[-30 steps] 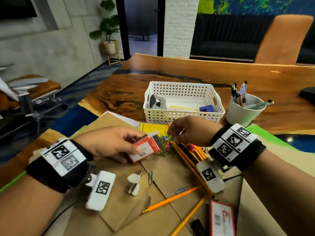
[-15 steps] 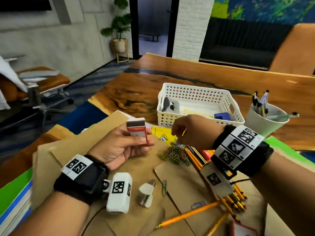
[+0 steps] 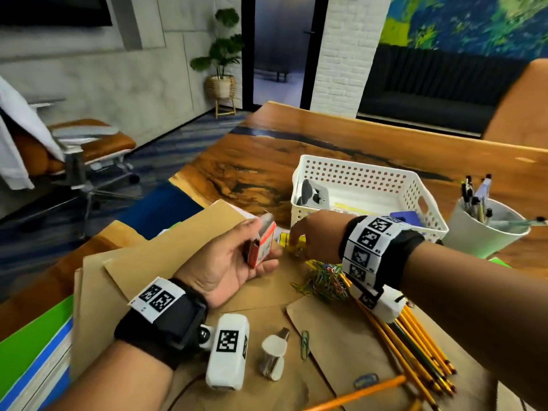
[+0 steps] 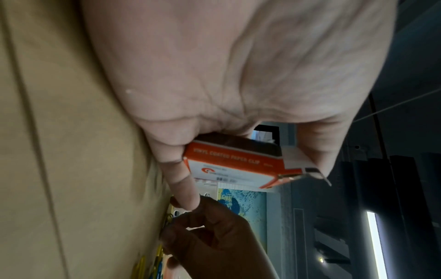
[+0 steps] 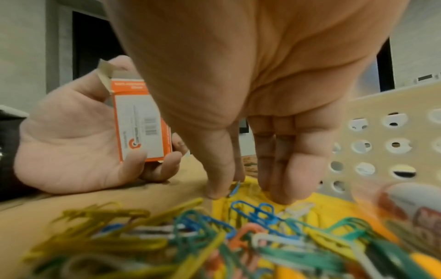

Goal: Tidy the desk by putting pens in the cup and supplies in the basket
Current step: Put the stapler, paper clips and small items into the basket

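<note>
Both hands work beside the basket (image 3: 367,185). The left hand (image 3: 228,262) grips an orange paper-clip box (image 3: 262,243), flap open. Head view hides the right hand's (image 3: 314,232) fingertips (image 5: 216,190); the wrist view shows them down at the loose paper clips (image 5: 190,234), apparently pinching one blue clip, though blurred.

Basket (image 3: 367,185) stands far centre; cup (image 3: 486,232) to its right; paper clips (image 3: 323,281) near, before basket; pencils (image 3: 415,345) right of clips

Bright even indoor light, edges warped and smeared, close wrist views blurred
</note>
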`<state>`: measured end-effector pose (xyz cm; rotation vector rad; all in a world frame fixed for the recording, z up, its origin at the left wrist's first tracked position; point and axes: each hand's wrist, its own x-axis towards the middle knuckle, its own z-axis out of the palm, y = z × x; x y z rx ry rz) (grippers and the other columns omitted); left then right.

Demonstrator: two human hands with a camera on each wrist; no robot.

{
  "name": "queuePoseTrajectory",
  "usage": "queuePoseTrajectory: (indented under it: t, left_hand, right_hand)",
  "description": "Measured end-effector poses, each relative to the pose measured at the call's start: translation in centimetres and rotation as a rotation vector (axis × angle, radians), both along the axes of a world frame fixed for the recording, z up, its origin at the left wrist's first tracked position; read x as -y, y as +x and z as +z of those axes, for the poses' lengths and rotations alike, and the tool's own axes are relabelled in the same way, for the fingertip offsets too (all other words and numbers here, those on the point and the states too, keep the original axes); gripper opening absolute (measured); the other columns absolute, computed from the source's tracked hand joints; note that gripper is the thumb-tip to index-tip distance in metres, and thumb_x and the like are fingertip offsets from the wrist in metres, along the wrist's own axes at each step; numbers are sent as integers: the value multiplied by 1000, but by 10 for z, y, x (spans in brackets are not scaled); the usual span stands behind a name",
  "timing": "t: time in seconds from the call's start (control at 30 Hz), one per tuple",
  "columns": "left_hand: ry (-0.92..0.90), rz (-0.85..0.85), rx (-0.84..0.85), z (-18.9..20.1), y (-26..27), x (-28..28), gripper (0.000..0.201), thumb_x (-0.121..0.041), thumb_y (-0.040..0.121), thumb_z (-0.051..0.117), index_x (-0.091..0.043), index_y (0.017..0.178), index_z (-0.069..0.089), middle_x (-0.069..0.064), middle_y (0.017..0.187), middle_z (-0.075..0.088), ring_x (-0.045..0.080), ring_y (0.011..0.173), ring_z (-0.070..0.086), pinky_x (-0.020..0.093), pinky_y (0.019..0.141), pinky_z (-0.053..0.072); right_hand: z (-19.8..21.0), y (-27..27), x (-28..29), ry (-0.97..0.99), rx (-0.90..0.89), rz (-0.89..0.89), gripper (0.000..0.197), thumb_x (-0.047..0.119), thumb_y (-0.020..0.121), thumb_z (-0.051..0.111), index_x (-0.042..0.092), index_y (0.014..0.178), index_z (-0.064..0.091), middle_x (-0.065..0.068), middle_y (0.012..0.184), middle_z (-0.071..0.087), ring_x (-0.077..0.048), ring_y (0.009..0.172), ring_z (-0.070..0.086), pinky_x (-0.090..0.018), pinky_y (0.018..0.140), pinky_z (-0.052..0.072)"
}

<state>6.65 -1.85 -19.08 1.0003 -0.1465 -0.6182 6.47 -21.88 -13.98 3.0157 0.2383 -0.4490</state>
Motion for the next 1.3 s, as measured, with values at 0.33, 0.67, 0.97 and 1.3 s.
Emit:
queuePoseTrajectory:
  t: [0.33,0.67,0.97,1.3]
  left_hand:
    - [36,-176,165,-6,-1,-4,79,0,65,78,-15,139,53,12,115,58,28,113,54,42,102,42]
    - [130,-216,258,-14,-1,7,57,3,73,72,-20,125,62,-3,97,66,10,96,59,24,87,50]
    - [224,-176,275,-12,-1,8,44,12,78,73,-11,115,64,8,94,64,17,87,56,32,74,47]
    - [75,-192,160,-11,1,6,65,2,74,73,-8,135,53,15,111,60,22,104,57,31,90,48]
  right_hand:
    - [0,-3,-4,-36,-1,47,23,27,94,57,18,111,68,-1,109,67,-23,96,61,-25,73,42]
    - [70,-17,-12,769,512,28,10,5,77,73,13,79,68,10,63,59,0,52,52,-10,55,42]
    - [39,-35,-37,299,309,350,5,17,79,65,20,82,69,3,82,65,-23,75,61,-38,65,52]
    - [47,-42,4,467,498,196,9,16,84,74,22,89,76,6,86,67,-12,75,63,-25,68,49]
